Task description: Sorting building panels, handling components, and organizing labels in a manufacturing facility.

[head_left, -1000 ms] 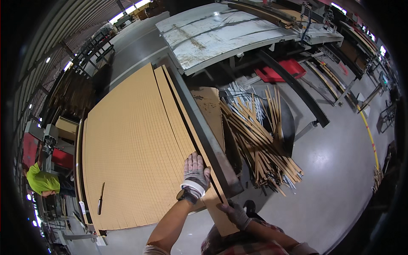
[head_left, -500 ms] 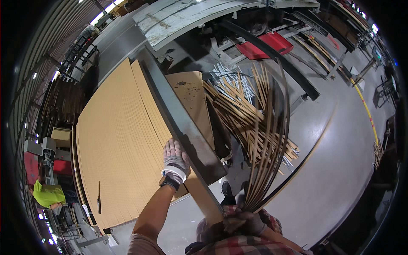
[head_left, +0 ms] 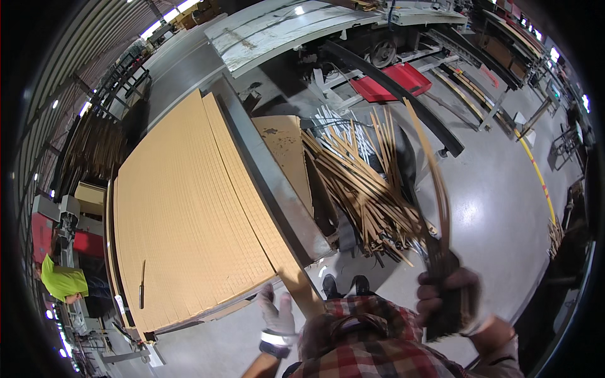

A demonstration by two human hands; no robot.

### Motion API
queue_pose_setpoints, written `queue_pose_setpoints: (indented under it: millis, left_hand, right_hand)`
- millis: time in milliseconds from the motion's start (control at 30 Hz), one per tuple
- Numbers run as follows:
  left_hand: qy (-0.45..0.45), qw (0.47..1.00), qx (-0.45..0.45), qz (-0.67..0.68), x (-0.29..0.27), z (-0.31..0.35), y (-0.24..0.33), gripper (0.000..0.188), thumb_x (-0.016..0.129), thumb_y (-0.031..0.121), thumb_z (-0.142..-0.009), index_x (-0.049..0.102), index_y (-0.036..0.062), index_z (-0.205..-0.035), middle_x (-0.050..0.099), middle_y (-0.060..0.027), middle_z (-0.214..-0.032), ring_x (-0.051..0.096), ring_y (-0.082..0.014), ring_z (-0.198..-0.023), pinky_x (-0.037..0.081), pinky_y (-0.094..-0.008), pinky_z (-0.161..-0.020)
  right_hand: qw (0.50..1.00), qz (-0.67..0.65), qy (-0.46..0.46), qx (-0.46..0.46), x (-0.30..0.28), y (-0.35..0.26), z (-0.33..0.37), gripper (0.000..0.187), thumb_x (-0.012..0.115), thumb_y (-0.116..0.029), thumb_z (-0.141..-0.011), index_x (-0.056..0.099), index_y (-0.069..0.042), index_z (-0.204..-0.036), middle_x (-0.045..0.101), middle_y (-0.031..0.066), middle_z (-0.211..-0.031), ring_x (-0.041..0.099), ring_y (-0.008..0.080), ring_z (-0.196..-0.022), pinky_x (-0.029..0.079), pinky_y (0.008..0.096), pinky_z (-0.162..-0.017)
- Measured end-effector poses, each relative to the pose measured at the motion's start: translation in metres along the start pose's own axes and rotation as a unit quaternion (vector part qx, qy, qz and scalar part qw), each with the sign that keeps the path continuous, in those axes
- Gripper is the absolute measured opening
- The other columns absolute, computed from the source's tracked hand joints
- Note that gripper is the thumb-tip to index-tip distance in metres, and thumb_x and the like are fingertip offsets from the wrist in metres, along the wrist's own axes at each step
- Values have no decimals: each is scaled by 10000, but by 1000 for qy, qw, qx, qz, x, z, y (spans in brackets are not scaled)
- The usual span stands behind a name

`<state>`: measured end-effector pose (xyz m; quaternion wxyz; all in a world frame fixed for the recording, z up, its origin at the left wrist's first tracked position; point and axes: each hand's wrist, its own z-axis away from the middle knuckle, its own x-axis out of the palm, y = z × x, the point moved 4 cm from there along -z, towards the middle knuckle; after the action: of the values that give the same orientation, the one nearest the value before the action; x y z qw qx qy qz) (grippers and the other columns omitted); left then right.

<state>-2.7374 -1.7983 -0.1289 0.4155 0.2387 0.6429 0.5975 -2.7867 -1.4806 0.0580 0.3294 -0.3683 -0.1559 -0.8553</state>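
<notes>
My right hand, gloved and blurred by motion, is closed round a bundle of thin brown strips that stand up and bend away from me. My gloved left hand hovers by the near corner of the tan board, fingers apart and holding nothing. Many parallel lines run along that board, and a narrow strip lies along its right side. On its left part rests a thin knife-like tool with a dark handle.
A grey metal beam borders the board. Beyond it lies a cardboard sheet and a heap of loose brown strips. Farther off are a red tray and a dark beam. A person in a yellow-green shirt is far left.
My left hand has lifted off the board and drawn back toward me. My right hand has swung out to the right and up from my waist, carrying the strips.
</notes>
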Motion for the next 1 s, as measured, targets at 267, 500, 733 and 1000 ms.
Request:
queue_pose_setpoints:
  millis: [267, 500, 733, 1000]
  left_hand:
    - [-224, 821, -354, 388, 28, 42, -15, 568, 605, 229, -869, 374, -35, -1316, 535, -152, -1193, 570, -254, -1032, 481, -352, -883]
    - [-228, 831, -274, 427, 35, 37, -37, 508, 618, 235, -861, 455, -12, -1274, 594, -116, -1117, 578, -231, -1023, 466, -355, -894]
    - [-199, 836, -326, 394, 27, 21, -53, 481, 618, 272, -865, 483, -5, -1234, 600, -111, -1111, 585, -210, -1015, 452, -336, -894]
    - [-237, 833, -283, 412, 36, -6, -35, 419, 665, 223, -829, 549, 30, -1182, 609, -39, -1073, 569, -157, -992, 460, -301, -854]
  right_hand:
    - [968, 229, -90, -46, 54, -19, -9, 508, 501, -263, -641, 520, 30, -1055, 511, 107, -735, 484, 215, -598, 456, 418, -627]
    - [906, 402, -44, -124, -11, -137, -197, 369, 547, -281, -844, 540, -5, -1088, 581, 83, -738, 584, 234, -667, 488, 364, -679]
    - [654, 534, 247, -475, -130, -109, -254, 638, 704, -225, -773, 376, 79, -1228, 571, 126, -1028, 516, 206, -1067, 425, 321, -878]
    - [618, 784, -1, -61, -62, 83, -267, 574, 638, -411, -816, 508, 3, -1191, 576, 149, -1146, 525, 239, -1074, 413, 366, -915]
